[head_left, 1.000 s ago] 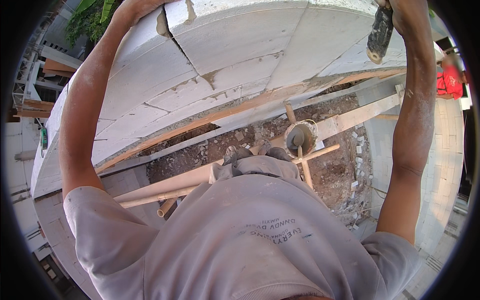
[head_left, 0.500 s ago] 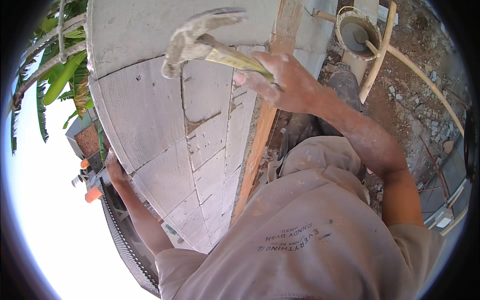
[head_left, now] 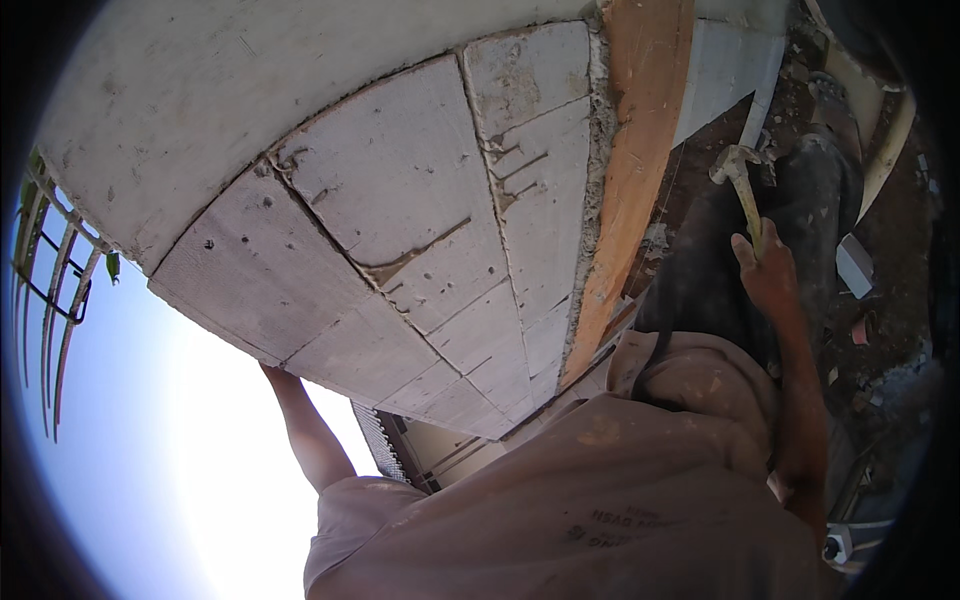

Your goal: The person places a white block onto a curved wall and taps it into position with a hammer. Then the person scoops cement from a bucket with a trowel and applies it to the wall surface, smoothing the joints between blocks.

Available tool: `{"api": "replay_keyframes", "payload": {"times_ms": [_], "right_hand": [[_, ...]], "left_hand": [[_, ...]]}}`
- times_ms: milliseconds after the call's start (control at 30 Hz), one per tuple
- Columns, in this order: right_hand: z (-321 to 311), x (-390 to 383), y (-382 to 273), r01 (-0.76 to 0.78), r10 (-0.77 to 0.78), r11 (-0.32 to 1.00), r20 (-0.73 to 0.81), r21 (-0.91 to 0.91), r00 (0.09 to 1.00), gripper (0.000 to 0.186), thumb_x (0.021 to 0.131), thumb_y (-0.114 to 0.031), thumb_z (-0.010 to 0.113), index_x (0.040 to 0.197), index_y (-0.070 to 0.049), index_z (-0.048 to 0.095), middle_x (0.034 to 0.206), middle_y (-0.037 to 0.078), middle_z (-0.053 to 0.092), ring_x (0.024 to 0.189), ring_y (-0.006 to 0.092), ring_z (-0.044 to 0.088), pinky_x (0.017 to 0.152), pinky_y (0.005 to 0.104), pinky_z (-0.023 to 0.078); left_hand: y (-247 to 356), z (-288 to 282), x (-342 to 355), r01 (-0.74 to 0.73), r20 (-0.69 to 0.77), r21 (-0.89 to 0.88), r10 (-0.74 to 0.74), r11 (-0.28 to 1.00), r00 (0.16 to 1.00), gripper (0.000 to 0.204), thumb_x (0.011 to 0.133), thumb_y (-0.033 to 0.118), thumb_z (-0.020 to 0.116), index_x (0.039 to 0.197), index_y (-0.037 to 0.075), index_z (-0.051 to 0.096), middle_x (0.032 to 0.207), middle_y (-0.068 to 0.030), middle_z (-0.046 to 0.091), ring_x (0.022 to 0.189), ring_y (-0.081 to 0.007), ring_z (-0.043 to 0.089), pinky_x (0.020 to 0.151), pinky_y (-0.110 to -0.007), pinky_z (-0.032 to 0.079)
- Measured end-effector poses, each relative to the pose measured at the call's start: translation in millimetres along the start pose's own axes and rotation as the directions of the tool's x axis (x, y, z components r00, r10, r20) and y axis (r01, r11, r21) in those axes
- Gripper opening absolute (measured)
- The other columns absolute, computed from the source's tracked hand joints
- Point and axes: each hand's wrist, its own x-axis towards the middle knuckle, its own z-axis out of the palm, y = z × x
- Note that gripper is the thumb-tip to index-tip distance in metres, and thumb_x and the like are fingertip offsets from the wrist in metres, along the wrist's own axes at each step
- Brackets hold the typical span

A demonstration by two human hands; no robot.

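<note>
My right hand (head_left: 768, 272) hangs low at my side, closed on the yellowish handle of a hammer (head_left: 738, 180) whose metal head points away from me. My left arm (head_left: 305, 430) reaches up and goes behind the edge of the pale block wall (head_left: 400, 200), so the left hand itself is hidden. The wall is made of light grey blocks with rough mortar joints. An orange wooden board (head_left: 635, 150) stands against the wall between it and my right hand. My dusty beige shirt (head_left: 620, 500) fills the lower middle of the view.
Dark trousers (head_left: 740, 250) and bare earth with rubble (head_left: 880, 260) lie below on the right. Pale pipes or poles (head_left: 880, 110) run along the ground at the upper right. A metal railing (head_left: 50, 290) shows at the left against bright sky.
My right hand has dropped from up by the wall to down at my side with the hammer. The view has swung further, showing more wall and sky.
</note>
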Motion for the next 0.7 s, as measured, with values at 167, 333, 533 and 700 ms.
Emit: {"api": "replay_keyframes", "payload": {"times_ms": [167,333,533,700], "right_hand": [[-10.1,-14.6,-13.1,0.111,-0.116,0.982,-0.025,-0.151,0.993,0.044,0.095,-0.024,0.051,0.122,0.01,0.046,0.094,0.032,0.062,0.091,0.0471,0.061,0.08,0.0498,0.047],[-34.1,-63.7,-115.8,0.656,-0.682,0.718,-0.047,-0.231,0.73,0.041,0.096,-0.023,0.049,0.12,0.009,0.049,0.09,0.029,0.062,0.085,0.0458,0.061,0.075,0.0508,0.048],[-8.0,-78.4,-236.7,0.917,-0.868,0.384,0.298,-0.103,0.397,0.04,0.092,-0.033,0.056,0.104,0.005,0.054,0.082,0.024,0.059,0.076,0.0404,0.061,0.069,0.0451,0.047],[4.4,-79.6,-311.3,0.935,-0.88,-0.107,0.47,-0.338,0.069,0.044,0.085,-0.044,0.063,0.091,0.0,0.056,0.07,0.016,0.06,0.065,0.0348,0.062,0.06,0.0428,0.047]], "left_hand": [[-29.5,-5.3,-4.9,0.011,0.015,-0.049,-0.01,0.999,1.0,0.045,0.098,0.035,0.051,0.121,-0.004,0.057,0.11,-0.0122,0.064,0.095,-0.0199,0.062,0.081,-0.034,0.05],[-53.0,-4.7,-15.3,-0.035,0.072,-0.077,0.041,0.996,0.997,0.046,0.098,0.036,0.049,0.121,-0.004,0.057,0.11,-0.0122,0.064,0.094,-0.0197,0.062,0.08,-0.034,0.049],[-44.8,24.1,-21.5,-0.137,0.094,0.02,0.135,0.99,0.986,0.062,0.088,0.053,0.061,0.113,-0.004,0.064,0.098,-0.0163,0.067,0.085,-0.0205,0.064,0.077,-0.035,0.05],[-35.7,27.4,-55.9,-0.136,0.043,0.259,0.129,0.956,0.991,0.071,0.082,0.056,0.065,0.113,-0.007,0.06,0.092,-0.0216,0.067,0.077,-0.0257,0.07,0.072,-0.033,0.054]]}}
